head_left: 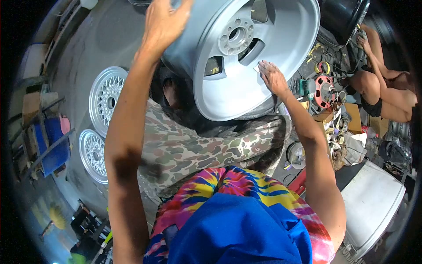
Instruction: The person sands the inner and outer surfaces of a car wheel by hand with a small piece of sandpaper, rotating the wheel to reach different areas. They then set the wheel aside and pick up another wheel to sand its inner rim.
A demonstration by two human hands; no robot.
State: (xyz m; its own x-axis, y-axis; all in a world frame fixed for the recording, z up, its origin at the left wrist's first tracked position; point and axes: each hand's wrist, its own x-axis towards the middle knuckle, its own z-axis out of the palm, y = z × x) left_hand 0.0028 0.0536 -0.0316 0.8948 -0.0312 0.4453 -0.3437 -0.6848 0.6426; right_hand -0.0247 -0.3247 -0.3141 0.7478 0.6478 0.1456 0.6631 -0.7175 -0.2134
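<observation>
A large silver-grey wheel rim (281,53) stands tilted in front of me, its inner side facing my camera. My right hand (273,78) lies against the inside of the barrel, fingers pressed on a small whitish piece (256,68). Up at the top edge, my left hand (168,22) is at the rim's outer left side, fingers apart and slightly blurred; part of it is cut off by the frame. Beneath the rim a dark tyre (259,111) shows in part.
Two silver mesh wheels (110,102) (93,152) lie on the floor at left. A co-worker (380,83) sits at right, near a red reel (324,91), a green power tool (307,88) and cables. A white panel (373,198) is at lower right; a blue container (55,145) is far left.
</observation>
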